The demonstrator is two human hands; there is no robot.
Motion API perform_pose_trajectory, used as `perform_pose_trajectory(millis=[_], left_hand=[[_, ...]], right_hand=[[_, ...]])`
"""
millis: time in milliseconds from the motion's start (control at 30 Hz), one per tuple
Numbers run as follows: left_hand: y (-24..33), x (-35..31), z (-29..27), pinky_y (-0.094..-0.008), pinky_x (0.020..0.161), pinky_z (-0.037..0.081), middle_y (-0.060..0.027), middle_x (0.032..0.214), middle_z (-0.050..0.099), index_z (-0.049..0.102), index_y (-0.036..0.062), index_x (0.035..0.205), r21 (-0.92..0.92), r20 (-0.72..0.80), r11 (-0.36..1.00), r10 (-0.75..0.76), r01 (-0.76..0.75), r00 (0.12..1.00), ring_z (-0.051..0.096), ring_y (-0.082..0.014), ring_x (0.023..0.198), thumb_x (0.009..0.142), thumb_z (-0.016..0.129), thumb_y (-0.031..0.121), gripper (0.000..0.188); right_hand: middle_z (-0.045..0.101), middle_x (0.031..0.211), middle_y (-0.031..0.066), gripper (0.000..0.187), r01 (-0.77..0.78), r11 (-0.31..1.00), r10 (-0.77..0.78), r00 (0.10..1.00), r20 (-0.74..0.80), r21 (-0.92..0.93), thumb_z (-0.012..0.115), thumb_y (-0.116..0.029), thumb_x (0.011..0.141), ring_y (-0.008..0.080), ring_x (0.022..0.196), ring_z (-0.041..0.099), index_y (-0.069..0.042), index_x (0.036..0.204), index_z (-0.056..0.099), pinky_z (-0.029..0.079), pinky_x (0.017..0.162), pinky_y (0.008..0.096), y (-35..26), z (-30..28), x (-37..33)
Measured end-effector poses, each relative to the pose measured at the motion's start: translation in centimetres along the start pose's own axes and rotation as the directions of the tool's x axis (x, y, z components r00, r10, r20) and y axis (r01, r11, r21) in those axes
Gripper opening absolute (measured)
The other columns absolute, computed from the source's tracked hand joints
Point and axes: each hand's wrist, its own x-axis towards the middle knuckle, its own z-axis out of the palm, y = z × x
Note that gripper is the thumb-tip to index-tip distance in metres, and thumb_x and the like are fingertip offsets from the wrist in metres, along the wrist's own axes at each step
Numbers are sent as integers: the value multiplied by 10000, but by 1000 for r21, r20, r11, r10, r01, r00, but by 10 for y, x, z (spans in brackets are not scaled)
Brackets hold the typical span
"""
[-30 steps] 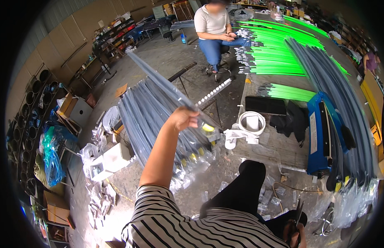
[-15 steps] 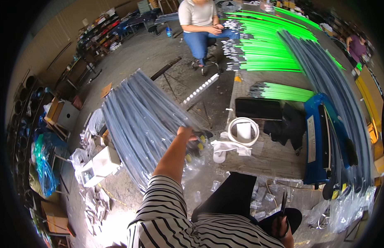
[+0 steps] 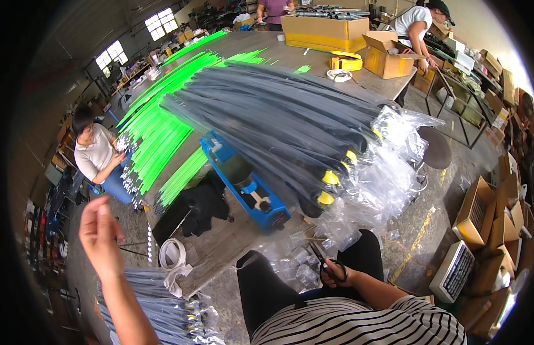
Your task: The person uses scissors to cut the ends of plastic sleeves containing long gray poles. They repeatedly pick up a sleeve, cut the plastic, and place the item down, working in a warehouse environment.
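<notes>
My right hand (image 3: 336,272) is closed round dark-handled scissors (image 3: 317,250), low over my lap with the blades pointing up and left. My left hand (image 3: 100,234) is raised at the left, holding nothing, its fingers loosely stretched. Below and beside that forearm lies a bundle of grey rods in clear plastic sleeves (image 3: 143,305). A larger pile of sleeved dark grey rods (image 3: 272,109) lies across the table, with yellow pieces and loose clear plastic (image 3: 382,178) at its near right ends. Next to it stands a blue machine (image 3: 244,181).
Bright green rods (image 3: 157,132) fan over the table's left part. A white tape roll (image 3: 172,254) and a black cloth (image 3: 203,210) lie at its near edge. One person (image 3: 97,152) sits at the left; two others stand farther back. Cardboard boxes (image 3: 476,213) line the right side.
My view has swung to the right. My left hand has come off the sleeved rod bundle and is raised with nothing in it. My right hand still holds the scissors.
</notes>
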Motion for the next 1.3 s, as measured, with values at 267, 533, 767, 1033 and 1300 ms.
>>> perform_pose_trajectory(millis=[267,533,767,1033,1300], left_hand=[[48,-73,249,-326,617,453,-120,689,604,593,3,783,116,745,962,81,-249,662,588,-267,650,727,622,145,156],[48,-133,260,-320,566,437,-69,737,492,560,61,881,75,754,821,325,-566,571,535,-224,628,651,629,59,241],[19,-188,257,-292,451,401,-47,669,486,615,40,803,-202,544,609,721,-767,430,492,-204,525,626,598,-26,189],[-6,-189,251,-335,619,504,-127,872,555,528,-7,862,-254,648,447,-579,858,494,583,-238,697,762,634,281,323],[15,-154,280,-466,887,395,-194,1100,462,362,-63,1139,-239,833,43,-503,970,228,464,-318,1055,725,640,457,721]], right_hand=[[300,526,-12,588,67,997,-66,996,53,-25,283,-681,786,105,457,282,-120,630,363,257,428,235,6,-8,-5],[372,504,58,608,208,977,-209,978,25,37,265,-598,845,151,430,344,-70,569,383,302,423,260,7,-27,-38],[325,515,12,583,181,983,-181,983,-5,32,296,-641,812,125,447,295,-101,611,385,273,426,248,3,-12,-46],[326,519,24,580,168,985,-166,983,-80,23,324,-619,820,134,456,301,-87,594,373,284,439,256,0,-5,-51],[329,523,23,578,161,986,-163,982,-99,-32,324,-608,826,135,466,313,-84,589,378,290,436,255,3,-1,-43]])
